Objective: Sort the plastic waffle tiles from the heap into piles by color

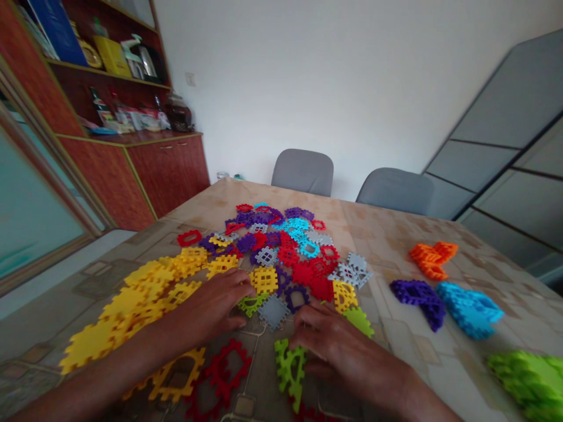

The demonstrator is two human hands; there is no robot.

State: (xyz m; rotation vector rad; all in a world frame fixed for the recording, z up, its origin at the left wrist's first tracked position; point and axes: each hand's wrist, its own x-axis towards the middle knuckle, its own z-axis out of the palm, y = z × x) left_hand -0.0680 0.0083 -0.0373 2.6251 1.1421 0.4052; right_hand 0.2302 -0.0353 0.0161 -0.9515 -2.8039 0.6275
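My right hand (323,337) has its fingers closed around lime-green interlocking plastic building tiles (290,369) with toothed edges, held low over the table. My left hand (224,296) reaches over the pile with thumb and fingers apart, seemingly holding nothing. Its fingertips are close to a yellow window tile (264,280) and a lime-green tile (254,305). Between both hands lie a grey square tile (274,312) and a purple frame tile (297,298). Another lime-green tile (358,320) is partly hidden behind my right hand.
Yellow tiles (136,293) form a long heap at the left. Red tiles (229,369) lie near the front. Sorted at the right are orange (433,258), purple (420,299), light-blue (470,310) and lime-green stacks (530,381). Two grey chairs (303,170) stand behind the table.
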